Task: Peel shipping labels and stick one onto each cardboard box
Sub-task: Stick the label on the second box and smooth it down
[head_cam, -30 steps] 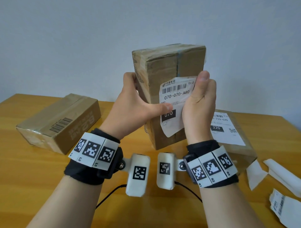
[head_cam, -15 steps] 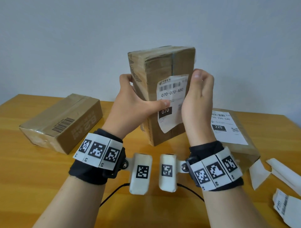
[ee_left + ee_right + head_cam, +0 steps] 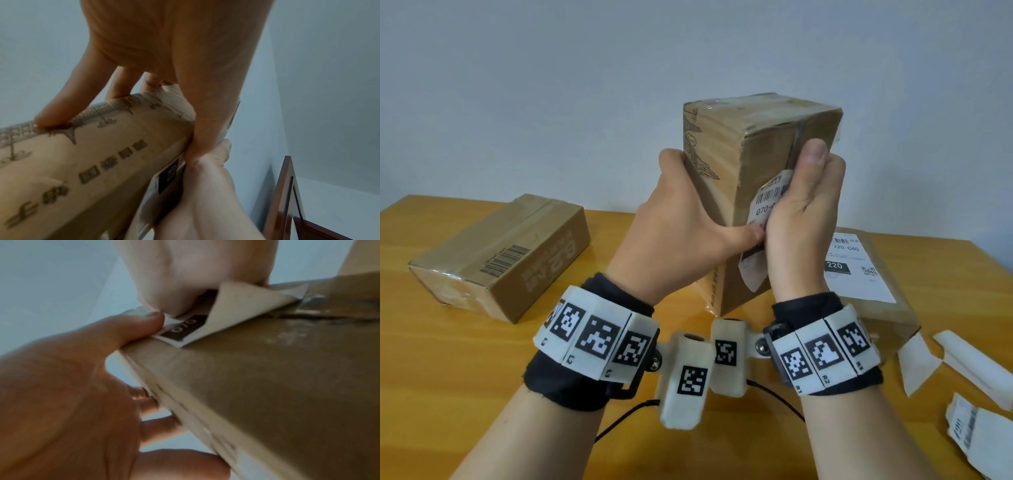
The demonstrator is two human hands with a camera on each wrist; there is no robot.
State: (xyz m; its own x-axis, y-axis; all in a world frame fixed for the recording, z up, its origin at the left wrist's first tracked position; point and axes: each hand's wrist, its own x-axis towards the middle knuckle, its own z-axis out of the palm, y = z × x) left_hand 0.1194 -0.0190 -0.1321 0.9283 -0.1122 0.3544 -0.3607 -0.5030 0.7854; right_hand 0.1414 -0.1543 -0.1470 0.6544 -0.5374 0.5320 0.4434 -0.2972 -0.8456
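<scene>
I hold a taped cardboard box [image 3: 760, 137] upright above the table. My left hand [image 3: 681, 222] grips its left side, fingers round the back and thumb tip on the white shipping label [image 3: 767, 202] marked 070. My right hand [image 3: 804, 212] covers most of that label, its thumb pointing up the front face and its fingers curled round the box's right edge. In the right wrist view the label [image 3: 185, 331] is pressed under the hand's heel while its lower corner curls off the box [image 3: 267, 386]. The left wrist view shows the box [image 3: 102, 154] printed side and the label [image 3: 168, 175] edge.
A second brown box [image 3: 500, 257] with a printed barcode lies at the left on the wooden table [image 3: 448, 377]. Behind my right hand lies a box wearing a label marked 220 [image 3: 859, 274]. Peeled backing strips [image 3: 962, 359] and another label sheet [image 3: 969, 428] lie at the right edge.
The box has turned so its printed left side shows more. My right hand has slid leftward across the label and now covers most of it. The left thumb stays on the label.
</scene>
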